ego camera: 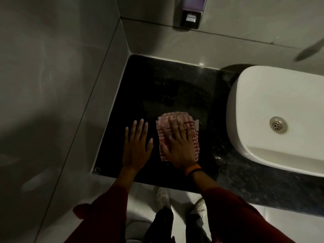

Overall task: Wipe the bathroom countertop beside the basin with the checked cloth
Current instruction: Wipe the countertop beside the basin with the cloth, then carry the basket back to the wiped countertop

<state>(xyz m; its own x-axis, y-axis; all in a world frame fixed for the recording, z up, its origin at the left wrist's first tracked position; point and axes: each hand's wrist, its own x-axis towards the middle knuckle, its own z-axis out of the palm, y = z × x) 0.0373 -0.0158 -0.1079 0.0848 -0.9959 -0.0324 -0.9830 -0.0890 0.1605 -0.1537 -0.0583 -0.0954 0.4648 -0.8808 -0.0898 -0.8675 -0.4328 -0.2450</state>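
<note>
A folded red-and-white checked cloth [168, 120] lies flat on the black speckled countertop [157, 85], left of the white basin [259, 106]. My right hand [178, 148] presses flat on the cloth with fingers spread, covering its near half. To the left of the cloth, my left hand [136, 146] rests flat on the bare countertop, fingers apart, holding nothing. A faint smear shows on the stone beyond the cloth.
Grey tiled walls close the counter on the left and at the back. A soap dispenser [192, 14] hangs on the back wall above. The basin has a metal drain [278, 124]. Below the counter's front edge I see my shoes on the pale floor.
</note>
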